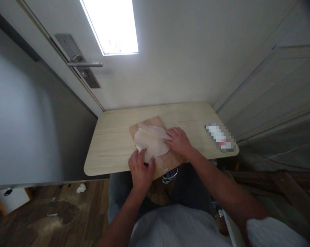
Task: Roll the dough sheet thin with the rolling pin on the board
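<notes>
A flat, pale, roughly round sheet that looks like rolled dough (152,139) lies on a brown wooden board (175,160). Its far edge shows a small fold. My right hand (179,140) is at the sheet's right side, with thumb and fingers closed on a raised bit of the edge. At the near left edge rests my left hand (141,168), thumb and fingers apart, the tips touching the sheet. The undersides of both hands' fingers are partly hidden. A whitish smear or scrap (165,170) marks the board's near corner.
The board sits on a small light wood table (111,144), overhanging its front edge. At the table's right end lies a phone-like object (220,137), blurred out. Behind stands a door with a metal handle (85,64). A crumpled white scrap (81,188) is on the floor.
</notes>
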`<act>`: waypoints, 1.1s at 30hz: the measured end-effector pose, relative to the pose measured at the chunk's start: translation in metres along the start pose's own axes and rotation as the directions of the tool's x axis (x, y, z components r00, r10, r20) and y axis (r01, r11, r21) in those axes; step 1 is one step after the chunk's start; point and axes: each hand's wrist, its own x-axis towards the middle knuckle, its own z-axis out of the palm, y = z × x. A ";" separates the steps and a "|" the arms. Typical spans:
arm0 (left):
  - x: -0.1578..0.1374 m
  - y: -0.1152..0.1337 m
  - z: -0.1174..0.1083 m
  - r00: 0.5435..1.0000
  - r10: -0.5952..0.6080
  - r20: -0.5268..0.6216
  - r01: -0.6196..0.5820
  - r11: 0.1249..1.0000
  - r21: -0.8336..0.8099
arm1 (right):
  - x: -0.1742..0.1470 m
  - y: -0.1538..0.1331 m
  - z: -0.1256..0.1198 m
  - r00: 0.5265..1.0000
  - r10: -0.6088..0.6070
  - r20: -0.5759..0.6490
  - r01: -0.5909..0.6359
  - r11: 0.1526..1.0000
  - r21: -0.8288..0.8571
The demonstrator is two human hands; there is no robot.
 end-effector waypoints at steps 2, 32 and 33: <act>0.004 -0.009 -0.009 0.999 -0.035 -0.013 0.034 0.996 -0.084 | -0.002 -0.002 -0.003 1.000 -0.024 0.016 0.024 1.000 0.016; 0.091 0.000 0.001 0.930 0.206 0.304 -0.242 0.966 0.085 | 0.006 -0.019 0.005 0.979 0.187 -0.080 -0.195 0.975 -0.109; 0.093 0.004 0.000 0.929 0.196 0.315 -0.239 0.965 0.104 | 0.011 -0.019 0.007 0.978 0.190 -0.088 -0.199 0.973 -0.113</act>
